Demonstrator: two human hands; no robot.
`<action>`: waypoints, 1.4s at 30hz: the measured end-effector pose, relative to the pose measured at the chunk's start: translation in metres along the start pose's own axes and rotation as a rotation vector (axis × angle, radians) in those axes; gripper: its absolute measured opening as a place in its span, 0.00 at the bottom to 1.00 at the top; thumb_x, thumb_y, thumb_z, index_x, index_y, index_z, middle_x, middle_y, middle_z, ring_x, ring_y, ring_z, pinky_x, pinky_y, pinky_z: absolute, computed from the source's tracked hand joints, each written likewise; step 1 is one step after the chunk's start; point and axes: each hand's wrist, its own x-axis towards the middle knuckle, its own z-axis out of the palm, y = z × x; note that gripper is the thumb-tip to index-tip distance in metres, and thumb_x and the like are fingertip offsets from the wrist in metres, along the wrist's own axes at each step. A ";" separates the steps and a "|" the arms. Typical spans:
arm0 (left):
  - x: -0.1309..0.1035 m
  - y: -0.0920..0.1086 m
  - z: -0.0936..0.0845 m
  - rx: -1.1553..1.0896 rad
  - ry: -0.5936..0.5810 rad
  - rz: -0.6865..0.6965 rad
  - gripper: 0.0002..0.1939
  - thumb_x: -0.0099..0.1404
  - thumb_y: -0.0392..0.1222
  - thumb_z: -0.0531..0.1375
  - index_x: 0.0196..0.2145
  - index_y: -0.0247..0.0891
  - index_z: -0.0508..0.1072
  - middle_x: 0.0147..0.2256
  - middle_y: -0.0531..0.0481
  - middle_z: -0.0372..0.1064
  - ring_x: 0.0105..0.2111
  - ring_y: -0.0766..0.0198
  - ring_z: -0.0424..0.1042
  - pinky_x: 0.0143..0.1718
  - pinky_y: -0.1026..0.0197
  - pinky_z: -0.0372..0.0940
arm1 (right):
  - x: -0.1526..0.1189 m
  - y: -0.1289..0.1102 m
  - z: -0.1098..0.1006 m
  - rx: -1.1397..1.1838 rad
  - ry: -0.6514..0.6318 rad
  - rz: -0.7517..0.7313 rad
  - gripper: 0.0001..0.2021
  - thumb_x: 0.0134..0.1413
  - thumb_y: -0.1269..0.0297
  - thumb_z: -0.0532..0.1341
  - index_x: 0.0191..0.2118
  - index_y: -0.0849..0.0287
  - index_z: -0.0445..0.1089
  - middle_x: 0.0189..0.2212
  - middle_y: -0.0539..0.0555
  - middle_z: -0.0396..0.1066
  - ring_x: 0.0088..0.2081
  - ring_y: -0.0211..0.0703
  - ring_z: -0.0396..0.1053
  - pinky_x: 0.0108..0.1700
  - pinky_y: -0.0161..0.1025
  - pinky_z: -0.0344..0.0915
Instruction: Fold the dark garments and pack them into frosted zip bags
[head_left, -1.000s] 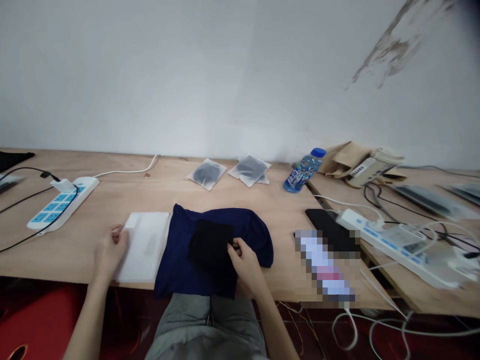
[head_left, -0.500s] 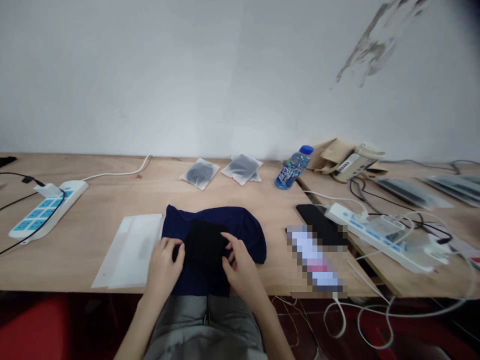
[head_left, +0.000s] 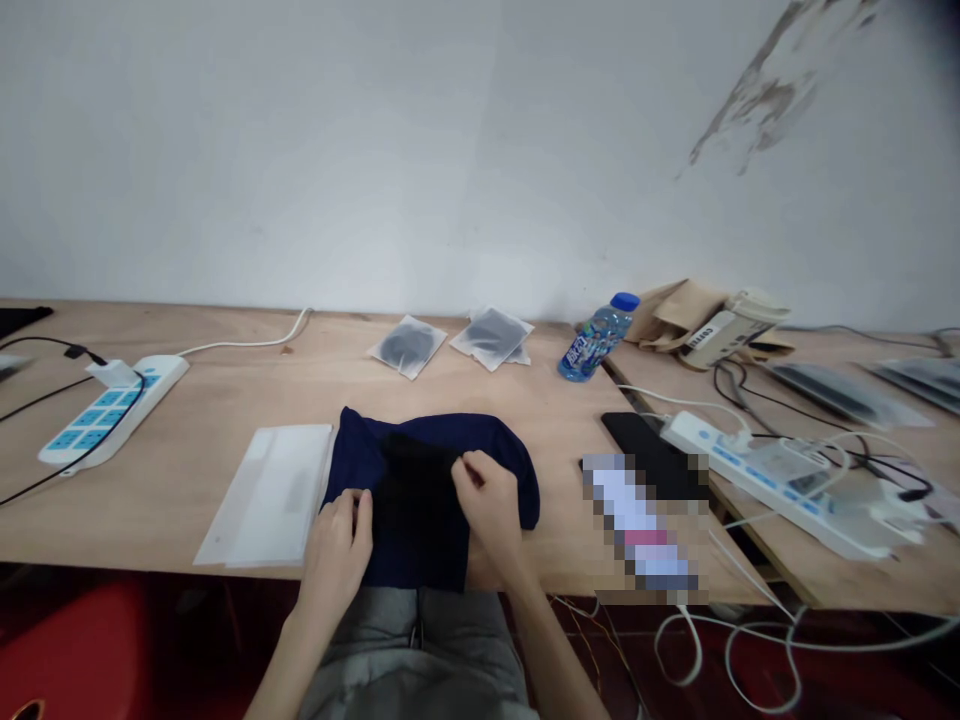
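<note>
A navy blue cloth (head_left: 495, 440) lies spread at the table's front edge, its lower part hanging near my lap. On top of it is a black cloth (head_left: 420, 490), whose outline partly merges with the navy one. My right hand (head_left: 491, 495) is closed, pinching the upper right edge of the black cloth. At the left side of the cloths, my left hand (head_left: 339, 545) has its fingers curled towards the thumb; whatever lies between them is hidden. Just left of the navy cloth rest translucent white plastic bags (head_left: 270, 490), flat on the table.
Small clear packets with dark contents (head_left: 409, 346) lie at the back. A blue-capped bottle (head_left: 598, 338) leans beside a paper bag and cup (head_left: 731, 325). On the right are a blurred-out phone (head_left: 637, 525), a black phone (head_left: 649, 450) and a power strip (head_left: 780, 485); another strip (head_left: 112, 415) stands left.
My right hand has turned and closed more tightly, moving slightly up and right with the black cloth's edge. My left hand has shifted slightly down. The whole view has shifted a little.
</note>
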 end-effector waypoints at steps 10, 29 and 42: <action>0.009 0.003 0.014 0.215 -0.006 0.015 0.17 0.65 0.55 0.54 0.33 0.38 0.70 0.29 0.46 0.69 0.34 0.53 0.71 0.34 0.56 0.61 | 0.042 0.070 -0.013 0.150 0.154 0.316 0.21 0.52 0.58 0.55 0.51 0.60 0.65 0.32 0.54 0.73 0.24 0.40 0.68 0.27 0.37 0.67; 0.021 0.020 0.013 -1.071 -0.115 -0.341 0.28 0.55 0.49 0.66 0.48 0.39 0.59 0.31 0.51 0.75 0.30 0.63 0.76 0.31 0.61 0.72 | 0.076 0.051 -0.017 -0.462 -0.125 -0.147 0.16 0.61 0.67 0.50 0.45 0.59 0.73 0.39 0.61 0.76 0.40 0.51 0.73 0.43 0.43 0.64; 0.038 -0.029 -0.073 -1.063 0.119 -0.407 0.31 0.49 0.50 0.71 0.49 0.40 0.68 0.21 0.58 0.68 0.18 0.72 0.65 0.21 0.70 0.62 | -0.004 0.029 -0.103 0.113 0.240 0.320 0.18 0.55 0.49 0.59 0.39 0.59 0.74 0.22 0.52 0.73 0.28 0.47 0.72 0.31 0.38 0.66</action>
